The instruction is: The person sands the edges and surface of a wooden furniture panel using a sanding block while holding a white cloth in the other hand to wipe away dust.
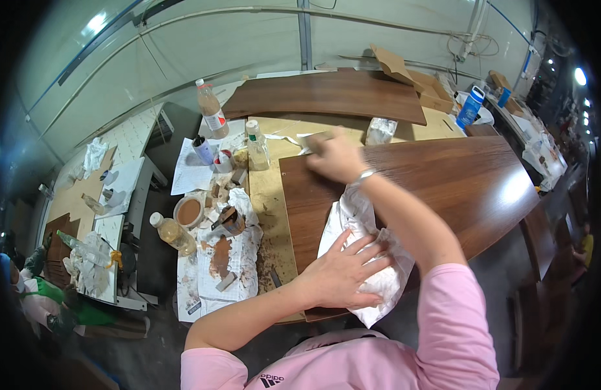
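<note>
A dark brown wood-grain board (443, 188) lies in front of me on a yellowish work table. My left hand (346, 272) rests flat, fingers spread, on a crumpled white cloth (339, 218) over the board's near left part. My right hand (339, 156) is at the board's far left corner, its fingers closed and smeared by motion. A small greyish block-like piece (315, 142) shows at those fingertips, too blurred to name surely. Just left of the right hand stands a clear bottle (257, 146) with a pale cap.
A second brown board (326, 94) lies at the back. Stained white paper (248, 260) on the left bears a tub of brown paste (189, 212), a dark jar (231, 221) and small blocks. A tipped bottle (174, 235) is beside it. A blue bottle (470, 107) stands far right.
</note>
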`<state>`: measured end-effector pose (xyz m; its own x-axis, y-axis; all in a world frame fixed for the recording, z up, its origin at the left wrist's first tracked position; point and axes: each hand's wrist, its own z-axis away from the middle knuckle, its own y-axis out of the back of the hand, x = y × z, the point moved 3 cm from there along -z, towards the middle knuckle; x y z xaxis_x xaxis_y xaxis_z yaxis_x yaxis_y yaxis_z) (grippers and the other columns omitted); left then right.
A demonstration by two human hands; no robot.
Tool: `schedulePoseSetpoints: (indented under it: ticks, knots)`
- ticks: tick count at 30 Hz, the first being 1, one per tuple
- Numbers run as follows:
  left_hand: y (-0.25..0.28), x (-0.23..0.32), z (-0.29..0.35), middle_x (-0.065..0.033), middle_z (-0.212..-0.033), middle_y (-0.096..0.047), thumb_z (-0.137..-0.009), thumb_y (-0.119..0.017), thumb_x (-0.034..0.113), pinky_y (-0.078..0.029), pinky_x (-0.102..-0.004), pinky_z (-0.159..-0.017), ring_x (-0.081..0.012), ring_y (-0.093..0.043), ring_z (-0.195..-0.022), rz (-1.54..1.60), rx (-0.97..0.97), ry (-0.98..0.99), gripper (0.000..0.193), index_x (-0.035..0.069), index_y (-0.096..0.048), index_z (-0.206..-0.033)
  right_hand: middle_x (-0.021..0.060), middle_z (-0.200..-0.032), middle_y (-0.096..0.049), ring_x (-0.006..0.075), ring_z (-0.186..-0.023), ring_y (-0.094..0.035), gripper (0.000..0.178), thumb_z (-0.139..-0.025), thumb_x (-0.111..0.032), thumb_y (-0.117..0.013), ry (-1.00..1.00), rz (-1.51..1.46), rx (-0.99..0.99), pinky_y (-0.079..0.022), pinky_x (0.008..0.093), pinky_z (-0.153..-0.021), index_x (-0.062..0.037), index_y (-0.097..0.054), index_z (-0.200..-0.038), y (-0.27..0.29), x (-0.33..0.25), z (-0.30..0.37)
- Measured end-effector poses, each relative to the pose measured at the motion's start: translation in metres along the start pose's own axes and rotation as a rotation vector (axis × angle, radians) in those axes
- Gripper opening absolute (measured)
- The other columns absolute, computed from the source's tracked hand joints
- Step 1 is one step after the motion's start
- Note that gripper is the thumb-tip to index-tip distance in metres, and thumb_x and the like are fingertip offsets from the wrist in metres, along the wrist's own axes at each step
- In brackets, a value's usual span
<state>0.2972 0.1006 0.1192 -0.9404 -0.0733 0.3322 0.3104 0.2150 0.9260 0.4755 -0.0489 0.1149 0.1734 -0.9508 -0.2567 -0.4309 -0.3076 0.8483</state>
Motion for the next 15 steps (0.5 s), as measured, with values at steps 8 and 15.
schedulePoseSetpoints:
  ticks: [8, 15]
  knots:
    - [-0.002, 0.001, -0.003, -0.0119, -0.153, -0.042, -0.086, -0.06, 0.063, -0.02, -0.0587, -0.117, -0.0331, -0.032, -0.145, -0.001, 0.031, -0.056, 0.077, 0.016, -0.048, -0.145, 0.0206, -0.109, -0.066, 0.0331, -0.106, -0.062, 0.043, -0.081, -0.043, -0.067, -0.545, 0.556, -0.12, -0.054, 0.0445, -0.086, -0.0125, -0.072, -0.111, 0.127, 0.181, 0.047]
    - [0.002, 0.003, -0.009, -0.0106, -0.153, -0.043, -0.082, -0.065, 0.063, -0.019, -0.0602, -0.117, -0.0338, -0.035, -0.143, -0.027, -0.079, 0.029, 0.078, 0.017, -0.05, -0.143, 0.0253, -0.115, -0.057, 0.0423, -0.109, -0.059, 0.048, -0.08, -0.049, -0.063, -0.01, -0.037, -0.084, -0.052, 0.0488, -0.089, -0.017, -0.072, -0.114, 0.031, 0.027, 0.025]
